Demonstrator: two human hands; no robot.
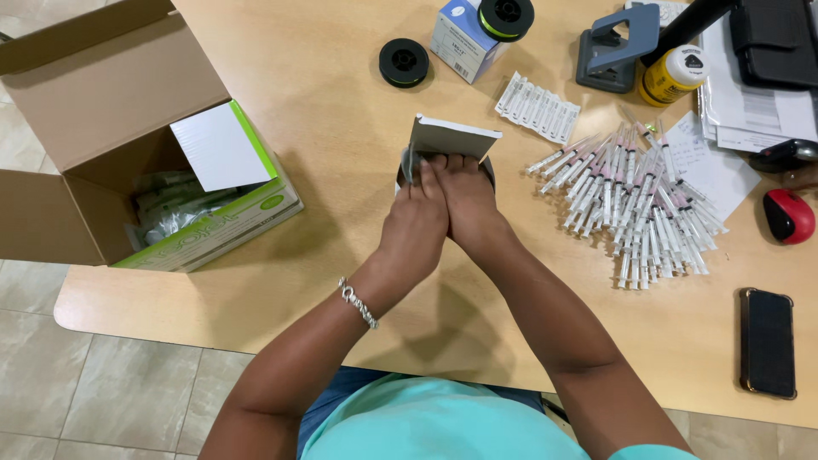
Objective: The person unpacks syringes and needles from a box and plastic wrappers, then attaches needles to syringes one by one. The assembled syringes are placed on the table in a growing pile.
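Far left, a big cardboard box (81, 111) hung off the worktop (341, 102) edge, flaps open, with a white-and-green carton (223, 183) and some plastic-wrapped packs tucked inside. Moving in, a black spool (404, 62) sat by itself, and another spool (505, 17) rode on top of a little blue-and-white box (460, 38).

Dead centre, both hands were pressed side by side on a small white box (452, 138) standing near the middle of the worktop. The left hand (415, 223), bracelet on the wrist, had its fingers curled onto the box's left side; the right hand (467, 209) had its fingers folded over the lower edge. So both were clamped on the box, touching each other.

Just right of that: a strip of ampoules (538, 106), then a big messy pile of syringes (635, 200). Behind them were a grey hole punch (618, 47) and a yellow bottle (673, 75). Far right were papers (750, 102), a red mouse (788, 215) and a dark phone (768, 342).
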